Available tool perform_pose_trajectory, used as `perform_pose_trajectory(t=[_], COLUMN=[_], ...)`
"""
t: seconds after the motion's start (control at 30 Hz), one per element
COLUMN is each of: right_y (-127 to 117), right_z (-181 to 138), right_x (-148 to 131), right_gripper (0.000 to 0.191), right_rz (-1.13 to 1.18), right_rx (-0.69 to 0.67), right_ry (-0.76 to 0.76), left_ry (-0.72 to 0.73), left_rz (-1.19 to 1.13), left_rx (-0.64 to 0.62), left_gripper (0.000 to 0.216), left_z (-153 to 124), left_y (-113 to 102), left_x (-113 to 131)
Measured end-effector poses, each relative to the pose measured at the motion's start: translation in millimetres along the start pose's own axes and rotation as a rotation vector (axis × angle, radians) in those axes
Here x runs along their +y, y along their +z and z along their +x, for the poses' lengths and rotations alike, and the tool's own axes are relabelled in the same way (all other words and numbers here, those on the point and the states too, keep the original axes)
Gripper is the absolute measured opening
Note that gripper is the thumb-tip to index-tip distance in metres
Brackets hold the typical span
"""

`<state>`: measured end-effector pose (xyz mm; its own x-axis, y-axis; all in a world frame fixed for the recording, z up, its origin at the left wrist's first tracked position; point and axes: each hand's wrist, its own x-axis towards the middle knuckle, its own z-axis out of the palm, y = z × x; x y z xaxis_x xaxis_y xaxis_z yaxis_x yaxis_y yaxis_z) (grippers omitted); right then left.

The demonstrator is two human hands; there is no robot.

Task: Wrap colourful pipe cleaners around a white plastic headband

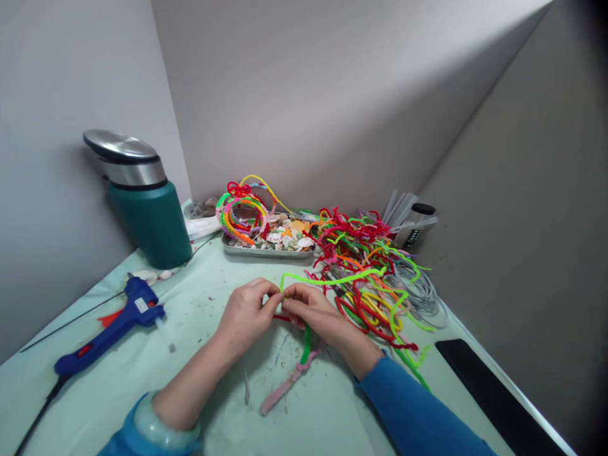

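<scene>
My left hand (247, 311) and my right hand (311, 308) meet over the middle of the pale green table (199, 297). Both pinch the end of a lime green pipe cleaner (332, 278) that runs right toward the pile. A darker green pipe cleaner (306, 345) hangs below my right hand, and a pink one (285, 387) lies on the table under my wrists. A bit of red stem shows between the hands.
A tangled pile of coloured pipe cleaners (365, 266) lies right of the hands, with a grey wire coil (420, 291). A metal tray (266, 248) of shells and looped stems sits behind. A blue glue gun (111, 329) and teal flask (147, 209) stand left. A black slab (479, 392) lies right.
</scene>
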<state>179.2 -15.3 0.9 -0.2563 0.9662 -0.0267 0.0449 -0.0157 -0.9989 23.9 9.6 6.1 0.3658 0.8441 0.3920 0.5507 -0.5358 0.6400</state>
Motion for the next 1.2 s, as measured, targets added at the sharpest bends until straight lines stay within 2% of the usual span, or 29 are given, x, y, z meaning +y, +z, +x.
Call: perform_pose_trajectory(t=[0.23,0.73,1.0,1.2], right_y=[1.9,5.0,5.7,3.7], right_z=[1.8,4.2,4.0,3.1], right_x=[4.8,8.5,2.6,-0.1], right_gripper=[0.011,0.013,0.009,0.007], right_rz=[-0.046,-0.217,0.006,0.091], right_rx=[0.083,0.175,0.146,0.126], right_ry=[0.036,-0.065,0.03,0.012], left_ry=[-0.025,-0.022,0.0,0.02], left_rz=[0.004,-0.016,-0.011,-0.029], left_rx=[-0.017,-0.008,0.016,0.026], left_gripper=[0.017,0.017,0.018,0.018], left_z=[0.0,0.4,-0.7,-2.4], left_y=[-0.1,0.4,0.1,1.4], left_x=[1.4,3.1,3.0,3.7])
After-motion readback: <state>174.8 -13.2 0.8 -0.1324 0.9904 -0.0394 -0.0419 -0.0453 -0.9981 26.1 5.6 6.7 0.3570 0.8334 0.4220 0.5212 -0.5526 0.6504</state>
